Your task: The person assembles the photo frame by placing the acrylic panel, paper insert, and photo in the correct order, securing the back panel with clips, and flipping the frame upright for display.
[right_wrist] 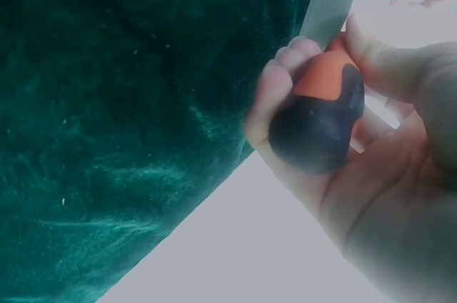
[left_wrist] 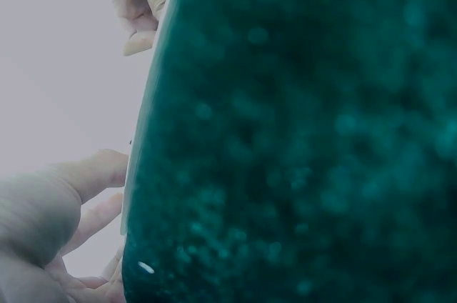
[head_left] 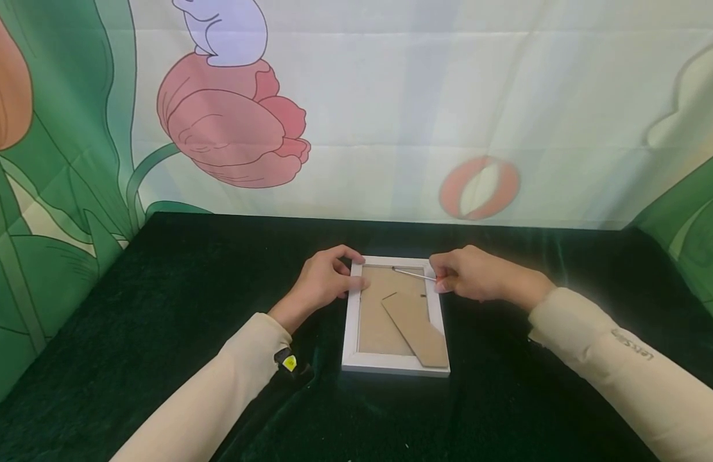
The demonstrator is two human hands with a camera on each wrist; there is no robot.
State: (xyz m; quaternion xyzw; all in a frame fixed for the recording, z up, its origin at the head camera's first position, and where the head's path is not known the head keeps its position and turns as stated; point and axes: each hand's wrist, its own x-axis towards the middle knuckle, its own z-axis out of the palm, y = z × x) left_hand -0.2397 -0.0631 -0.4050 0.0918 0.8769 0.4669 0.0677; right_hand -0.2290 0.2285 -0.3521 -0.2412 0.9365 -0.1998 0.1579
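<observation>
A white picture frame (head_left: 350,333) lies back side up on dark green cloth, its brown backing board (head_left: 382,330) showing. The brown easel leg (head_left: 416,330) slants across the lower right of that back. My left hand (head_left: 321,276) grips the frame's upper left side, thumb over the edge onto the board and fingers near the corner. In my right hand (head_left: 472,273) is a screwdriver (right_wrist: 318,117) with an orange and black handle. Its thin metal shaft (head_left: 414,274) crosses the right rail, and the tip is at a small dark tab (head_left: 394,268) along the board's top edge.
Another dark tab (head_left: 423,296) shows at the board's right edge. Dark green velvet cloth (head_left: 188,289) covers the table around the frame. Behind the table hangs a printed backdrop (head_left: 379,128) with flowers and leaves.
</observation>
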